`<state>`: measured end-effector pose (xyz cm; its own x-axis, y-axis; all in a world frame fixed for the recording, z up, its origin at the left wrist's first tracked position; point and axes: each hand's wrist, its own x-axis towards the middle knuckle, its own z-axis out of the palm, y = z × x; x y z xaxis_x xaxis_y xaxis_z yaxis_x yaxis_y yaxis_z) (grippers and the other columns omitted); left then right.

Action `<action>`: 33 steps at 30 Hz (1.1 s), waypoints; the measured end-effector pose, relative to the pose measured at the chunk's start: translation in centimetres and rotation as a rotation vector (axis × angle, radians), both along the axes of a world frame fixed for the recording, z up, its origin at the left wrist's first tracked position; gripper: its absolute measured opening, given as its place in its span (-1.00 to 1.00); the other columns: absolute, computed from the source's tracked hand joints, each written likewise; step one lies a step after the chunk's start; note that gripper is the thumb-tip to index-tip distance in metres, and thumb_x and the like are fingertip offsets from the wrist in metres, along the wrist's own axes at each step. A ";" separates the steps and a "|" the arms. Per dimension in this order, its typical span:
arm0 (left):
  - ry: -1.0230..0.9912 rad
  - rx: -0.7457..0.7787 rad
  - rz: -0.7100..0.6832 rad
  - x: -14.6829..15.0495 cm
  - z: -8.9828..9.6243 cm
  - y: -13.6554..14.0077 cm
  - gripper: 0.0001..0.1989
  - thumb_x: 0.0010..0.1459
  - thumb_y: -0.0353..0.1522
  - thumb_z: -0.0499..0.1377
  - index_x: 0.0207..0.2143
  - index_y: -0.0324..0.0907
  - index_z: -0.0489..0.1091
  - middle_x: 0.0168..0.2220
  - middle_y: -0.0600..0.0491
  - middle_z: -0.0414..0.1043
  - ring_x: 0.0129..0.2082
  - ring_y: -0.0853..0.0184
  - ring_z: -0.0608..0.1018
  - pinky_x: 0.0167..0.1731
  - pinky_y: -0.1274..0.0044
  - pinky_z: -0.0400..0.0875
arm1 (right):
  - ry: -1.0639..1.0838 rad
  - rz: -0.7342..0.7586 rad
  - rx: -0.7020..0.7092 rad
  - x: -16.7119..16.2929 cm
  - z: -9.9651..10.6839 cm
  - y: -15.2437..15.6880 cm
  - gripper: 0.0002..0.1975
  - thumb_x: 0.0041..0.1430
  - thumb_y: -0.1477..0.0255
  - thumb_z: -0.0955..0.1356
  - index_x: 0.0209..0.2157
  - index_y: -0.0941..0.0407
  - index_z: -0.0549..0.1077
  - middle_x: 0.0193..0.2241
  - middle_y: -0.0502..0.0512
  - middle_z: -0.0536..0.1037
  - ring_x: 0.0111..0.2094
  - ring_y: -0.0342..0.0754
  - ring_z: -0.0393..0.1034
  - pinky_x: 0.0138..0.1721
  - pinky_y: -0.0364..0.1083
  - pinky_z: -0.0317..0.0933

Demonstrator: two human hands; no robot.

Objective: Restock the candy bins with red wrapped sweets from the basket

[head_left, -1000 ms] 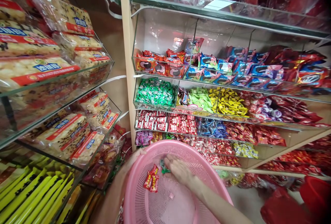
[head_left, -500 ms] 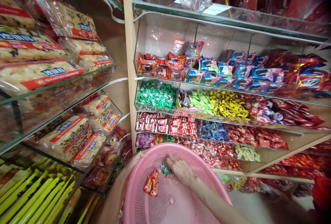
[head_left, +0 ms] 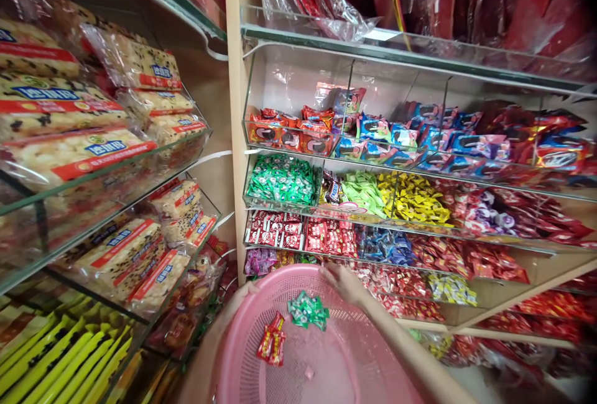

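A pink plastic basket (head_left: 280,275) with mesh sides is in front of me, tilted so its inside shows. My left hand (head_left: 243,295) grips its left rim from outside, fingers partly hidden. At the far right rim is my right hand (head_left: 342,281), its fingers bent over the edge and my forearm running along the basket's right side. Inside, a small heap of green-wrapped candies (head_left: 308,309) lies near the far wall. Several red-and-yellow wrapped candies (head_left: 271,340) lie to their left. A small pink piece (head_left: 309,372) rests on the basket's bottom.
Ahead, glass-fronted shelves carry bins of green candies (head_left: 282,179), yellow candies (head_left: 415,199), red packets (head_left: 275,230) and blue snack packs (head_left: 373,127). Puffed-rice bars (head_left: 97,155) fill the left shelves, above yellow-green packages (head_left: 69,360). A wooden post (head_left: 236,99) stands at the corner.
My right hand has let go of the green candies and moved from inside the basket up to its far right rim. The green heap now shows fully. The view has tilted up slightly.
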<state>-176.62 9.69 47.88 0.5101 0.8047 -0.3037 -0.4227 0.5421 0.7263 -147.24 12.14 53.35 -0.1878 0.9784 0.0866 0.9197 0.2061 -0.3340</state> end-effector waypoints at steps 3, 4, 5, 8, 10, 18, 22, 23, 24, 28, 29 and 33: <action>0.074 0.063 0.025 0.1 1.5 0.5 -0.77 0.08 -0.37 0.15 -0.19 -0.26 0.42 -0.19 -0.05 0.42 -0.14 0.17 0.44 -0.20 0.41 0.36 | 0.009 0.000 -0.002 0.4 -0.8 0.1 -0.54 0.25 0.07 0.05 -0.32 0.07 0.38 -0.43 0.05 0.52 -0.37 -0.06 0.40 -0.38 -0.16 0.11; 0.126 0.104 0.044 0.2 2.2 0.8 -0.74 0.01 -0.43 0.16 -0.19 -0.26 0.44 -0.17 -0.05 0.43 -0.10 0.14 0.42 -0.19 0.44 0.35 | 0.010 -0.005 0.000 0.4 -0.9 0.1 -0.54 0.25 0.07 0.05 -0.32 0.07 0.38 -0.43 0.05 0.52 -0.36 -0.06 0.41 -0.37 -0.16 0.10; 0.189 0.151 0.066 0.3 3.0 1.2 -0.68 -0.05 -0.48 0.17 -0.17 -0.26 0.45 -0.13 -0.04 0.42 -0.05 0.13 0.40 -0.17 0.47 0.33 | 0.009 -0.010 0.003 0.3 -1.0 0.1 -0.53 0.25 0.07 0.04 -0.32 0.07 0.38 -0.43 0.06 0.53 -0.35 -0.05 0.42 -0.38 -0.16 0.10; 0.563 0.382 0.058 1.1 5.5 3.1 -0.48 -0.05 -0.42 0.17 0.04 -0.19 0.33 0.08 0.01 0.28 0.10 0.21 0.28 0.02 0.52 0.18 | 0.003 -0.025 0.010 -0.2 -0.9 0.5 -0.55 0.25 0.07 0.05 -0.31 0.06 0.38 -0.40 0.09 0.54 -0.31 -0.02 0.43 -0.37 -0.16 0.08; 0.767 0.559 -0.059 2.1 6.5 5.0 -0.50 -0.03 -0.34 0.17 0.02 -0.23 0.35 0.10 -0.03 0.23 0.11 0.18 0.26 0.08 0.48 0.09 | -0.003 -0.040 0.012 -0.5 -0.9 0.7 -0.57 0.25 0.10 0.06 -0.31 0.07 0.38 -0.38 0.11 0.54 -0.28 -0.01 0.43 -0.37 -0.16 0.07; 1.167 0.771 -0.434 4.9 4.1 10.7 -0.49 0.02 0.02 0.02 -0.44 -0.27 0.44 -0.49 0.05 0.36 -0.51 0.36 0.34 -0.50 0.56 0.16 | -0.058 -0.163 0.000 -1.8 -1.2 0.6 -0.59 0.26 0.16 0.07 -0.27 0.08 0.40 -0.35 0.23 0.54 -0.27 0.09 0.44 -0.40 -0.12 0.06; 1.210 0.870 -0.338 4.8 3.0 10.3 -0.45 0.02 0.07 -0.06 -0.63 -0.24 0.23 -0.65 0.13 0.07 -0.61 0.44 0.16 -0.58 0.57 0.00 | -0.037 -0.153 0.000 -2.4 -1.8 0.6 -0.62 0.27 0.18 0.09 -0.27 0.08 0.41 -0.37 0.18 0.54 -0.28 0.05 0.44 -0.38 -0.12 0.09; 1.214 0.879 -0.314 4.6 2.8 10.2 -0.46 0.02 0.06 -0.07 -0.64 -0.24 0.20 -0.65 0.13 0.05 -0.61 0.44 0.15 -0.58 0.57 -0.01 | -0.021 -0.131 0.001 -2.6 -1.8 0.7 -0.62 0.27 0.18 0.09 -0.27 0.08 0.41 -0.37 0.16 0.54 -0.28 0.03 0.44 -0.37 -0.13 0.10; 1.212 0.880 -0.283 4.4 2.7 10.1 -0.46 0.02 0.06 -0.08 -0.64 -0.24 0.19 -0.65 0.12 0.04 -0.60 0.44 0.15 -0.57 0.57 -0.01 | -0.006 -0.110 0.006 -2.9 -1.6 0.8 -0.62 0.27 0.19 0.10 -0.26 0.08 0.42 -0.35 0.15 0.53 -0.26 0.01 0.43 -0.34 -0.14 0.12; 1.198 0.878 -0.215 3.4 2.7 9.8 -0.45 0.00 0.08 -0.11 -0.65 -0.22 0.15 -0.65 0.13 0.00 -0.59 0.44 0.12 -0.57 0.57 -0.03 | 0.067 -0.013 0.229 -4.6 1.7 1.7 -0.68 0.28 0.27 0.13 -0.19 0.12 0.41 -0.21 0.18 0.47 -0.16 -0.01 0.35 -0.18 -0.12 0.14; 1.192 0.880 -0.211 3.3 2.8 9.7 -0.45 0.00 0.09 -0.11 -0.65 -0.22 0.13 -0.65 0.13 -0.02 -0.59 0.44 0.11 -0.57 0.57 -0.04 | 0.093 0.039 0.327 -5.2 3.3 2.1 -0.69 0.28 0.31 0.13 -0.18 0.13 0.41 -0.21 0.19 0.46 -0.16 -0.01 0.34 -0.16 -0.10 0.14; 1.189 0.844 -0.194 3.3 2.8 9.7 -0.48 -0.01 0.07 -0.09 -0.65 -0.21 0.11 -0.64 0.14 -0.05 -0.59 0.44 0.11 -0.56 0.57 -0.02 | 0.047 0.249 0.550 -7.5 10.5 4.4 -0.73 0.28 0.46 0.12 -0.13 0.14 0.38 -0.24 0.15 0.44 -0.19 -0.04 0.29 -0.17 -0.12 0.15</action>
